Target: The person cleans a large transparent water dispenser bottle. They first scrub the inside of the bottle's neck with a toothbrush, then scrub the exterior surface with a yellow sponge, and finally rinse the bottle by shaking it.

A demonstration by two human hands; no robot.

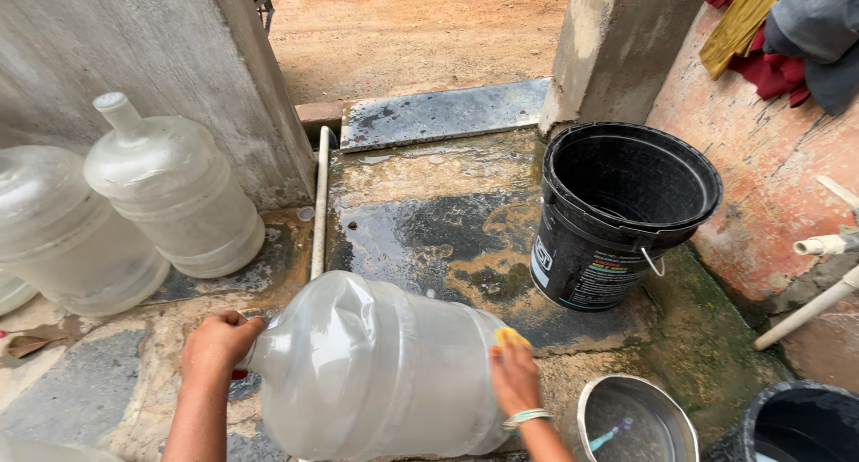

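The person is bent over a big clear water jug (385,372) that lies on its side across the near edge of the wet concrete floor (429,220), its neck pointing left. The left hand (219,341) is closed around the neck, fingers wrapped tight. The right hand (513,377) is pressed flat against the jug's base at the other end, with a yellow sponge (512,337) pinned between the fingertips and the plastic; a pale beaded bracelet (525,417) sits on that wrist. So the 2 hands are well apart, 1 at each end of the jug.

Against the grey wall (134,42) on the left stand 2 more clear jugs: 1 upright with a white cap (174,194), and another (63,234) just beside it, closer to the left edge. A thin white pipe (319,203) runs along the floor between those jugs and the wet patch.

On the right side a black bucket (617,216) stands upright near the pillar (617,42). By the near right corner there is a round metal basin (637,419) holding water, something blue lying in it that I cannot make out, and beside it the rim of another dark tub (796,422). Red and yellow cloths (761,33) hang over the far right wall.
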